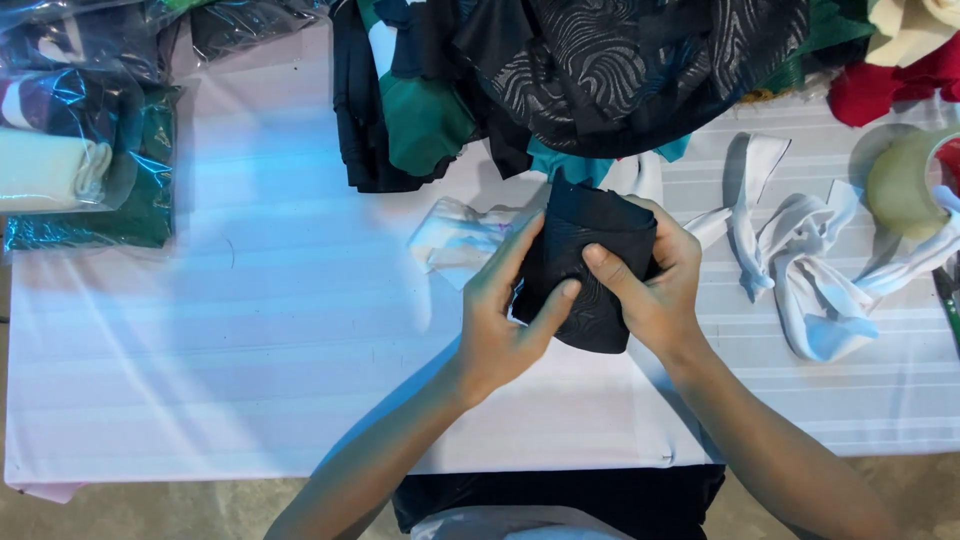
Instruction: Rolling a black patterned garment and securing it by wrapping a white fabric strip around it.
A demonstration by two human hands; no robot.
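Both of my hands hold a rolled black patterned cloth (585,260) just above the white table (250,330). My left hand (505,315) grips its left side, fingers pressed along the fabric. My right hand (650,285) wraps the right side, with the thumb laid across the front. Behind the cloth lies a crumpled white piece of fabric (455,235).
A heap of dark, green and teal garments (560,70) fills the far middle. Bagged folded clothes in clear plastic (80,150) lie at far left. White fabric strips (800,260) and a roll of tape (905,180) sit at right, red cloth (890,85) beyond.
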